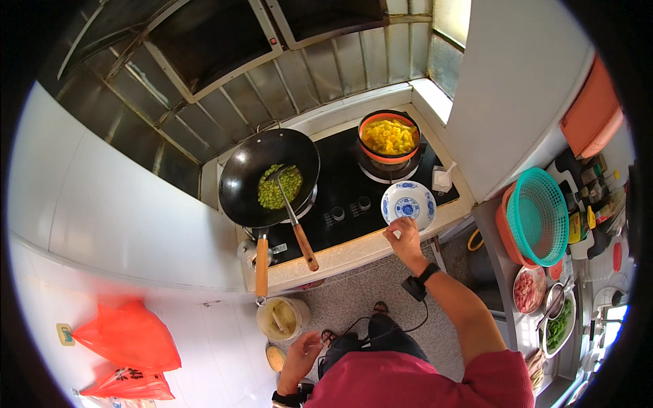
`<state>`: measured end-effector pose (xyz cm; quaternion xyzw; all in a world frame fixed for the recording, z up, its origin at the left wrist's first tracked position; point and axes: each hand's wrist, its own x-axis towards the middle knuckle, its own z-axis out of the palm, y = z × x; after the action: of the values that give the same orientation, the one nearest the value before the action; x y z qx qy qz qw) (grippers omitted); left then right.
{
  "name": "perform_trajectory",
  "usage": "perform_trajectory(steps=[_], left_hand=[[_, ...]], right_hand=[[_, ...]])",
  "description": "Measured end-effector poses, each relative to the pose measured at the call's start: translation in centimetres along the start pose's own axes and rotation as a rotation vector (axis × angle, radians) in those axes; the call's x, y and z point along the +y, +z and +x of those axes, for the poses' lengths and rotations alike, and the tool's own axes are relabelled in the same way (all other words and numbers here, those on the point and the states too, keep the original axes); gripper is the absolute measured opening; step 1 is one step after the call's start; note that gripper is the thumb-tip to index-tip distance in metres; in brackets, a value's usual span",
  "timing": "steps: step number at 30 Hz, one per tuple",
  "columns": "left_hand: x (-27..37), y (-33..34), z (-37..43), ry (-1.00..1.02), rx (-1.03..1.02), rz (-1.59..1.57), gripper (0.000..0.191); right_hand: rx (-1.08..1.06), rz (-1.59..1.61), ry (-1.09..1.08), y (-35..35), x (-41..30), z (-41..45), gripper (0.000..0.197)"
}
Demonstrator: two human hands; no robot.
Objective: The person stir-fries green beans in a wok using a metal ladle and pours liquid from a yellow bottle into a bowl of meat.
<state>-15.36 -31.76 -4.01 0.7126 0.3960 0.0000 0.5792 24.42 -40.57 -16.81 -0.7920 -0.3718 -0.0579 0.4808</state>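
My right hand [405,238] is over the front rim of a white bowl with blue flower patterns [408,203], which sits on the black gas hob [336,178]. Its thumb and fingertips are drawn together; whether they touch the rim I cannot tell. My left hand [302,353] hangs low by my body, fingers loosely curled and holding nothing visible. Left on the hob stands a black wok [245,168] with chopped green vegetable pieces [280,191]. A wooden-handled metal spatula [292,214] rests in it. Behind the bowl, yellow chopped food [389,136] fills an orange basin [388,157] on the right burner.
A white container with a spoon [443,178] stands on the hob's right. The wok's wooden handle [261,265] juts past the counter edge above a bucket [301,312]. At right, the side counter holds a teal colander [540,217], sliced raw meat [529,291] and green vegetables [557,325].
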Motion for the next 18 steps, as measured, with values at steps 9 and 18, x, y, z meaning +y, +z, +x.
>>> perform_trajectory(steps=[9,18], left_hand=[[-4.4,-3.7,-0.2,0.009,0.123,-0.077,0.038],[-11.5,-9.6,-6.6,-0.045,0.36,-0.125,0.036]], right_hand=[[-0.453,0.313,0.108,3.0,-7.6,-7.1,0.008],[-0.92,0.326,-0.054,13.3,-19.8,-12.3,0.013]])
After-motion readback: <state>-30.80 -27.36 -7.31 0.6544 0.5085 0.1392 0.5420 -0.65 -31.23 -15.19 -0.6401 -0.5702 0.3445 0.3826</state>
